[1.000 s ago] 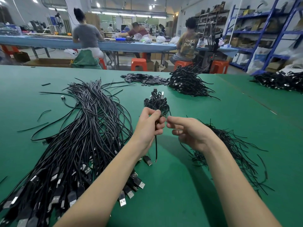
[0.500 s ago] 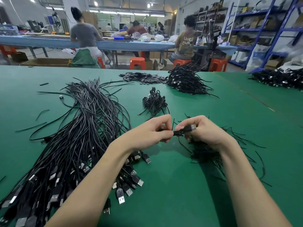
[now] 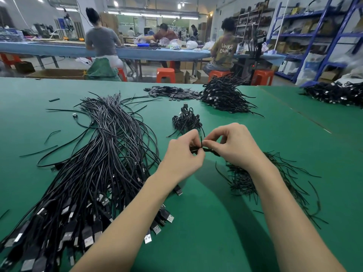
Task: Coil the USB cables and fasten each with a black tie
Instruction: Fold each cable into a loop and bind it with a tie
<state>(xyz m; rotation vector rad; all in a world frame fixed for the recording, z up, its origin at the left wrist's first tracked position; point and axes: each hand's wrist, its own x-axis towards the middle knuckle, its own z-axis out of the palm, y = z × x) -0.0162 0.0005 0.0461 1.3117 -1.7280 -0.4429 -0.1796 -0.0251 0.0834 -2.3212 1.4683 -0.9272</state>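
A small coiled black USB cable point(image 3: 209, 150) is held above the green table point(image 3: 216, 222) between both hands. My left hand point(image 3: 183, 158) grips its left end with curled fingers. My right hand point(image 3: 235, 146) pinches a thin black tie point(image 3: 201, 139) at the coil's middle, one tie end sticking up. A big bundle of loose straight USB cables point(image 3: 94, 169) lies to the left. A heap of black ties point(image 3: 261, 179) lies under my right forearm. A small pile of finished coils point(image 3: 186, 120) sits just beyond my hands.
A larger heap of coiled cables point(image 3: 224, 97) and flat dark pieces point(image 3: 172, 92) lie at the table's far side. More cables point(image 3: 337, 93) sit far right. Stray ties point(image 3: 39, 152) lie at left. People sit at a blue bench point(image 3: 59, 49) behind.
The hands have gone from holding a hanging cable to folding it into a short coil. Both have risen a little, and my right hand now pinches a tie on it.
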